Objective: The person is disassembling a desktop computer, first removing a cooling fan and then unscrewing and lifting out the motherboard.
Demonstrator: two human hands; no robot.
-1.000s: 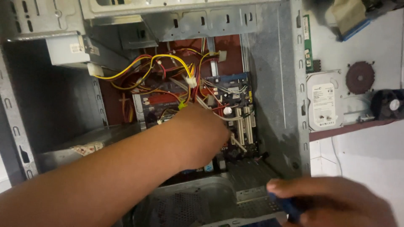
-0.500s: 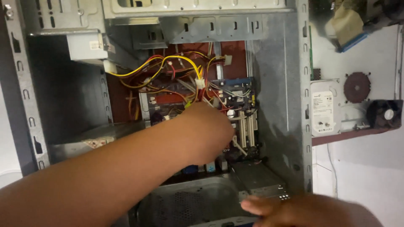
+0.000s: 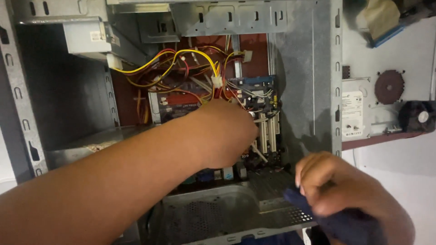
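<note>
An open grey computer case (image 3: 304,81) lies in front of me, with a red-brown motherboard (image 3: 181,97) and yellow, red and black cables (image 3: 181,61) inside. My left hand (image 3: 222,131) reaches deep into the case over the board, near the white expansion slots (image 3: 268,131); its fingers are curled and hidden behind the hand, so what they touch is unclear. My right hand (image 3: 349,195) hovers at the case's lower right edge, closed on a dark blue cloth-like thing (image 3: 345,224), blurred by motion.
A metal drive cage (image 3: 86,31) sits at the case's upper left. On the white surface to the right lie a hard drive (image 3: 354,111), a round dark part (image 3: 389,86) and a small black fan (image 3: 418,116). A perforated panel (image 3: 204,218) forms the case's near side.
My right hand has risen and moved right along the case's lower edge, the dark blue thing showing more in it. My left hand stays inside the case, nearly still.
</note>
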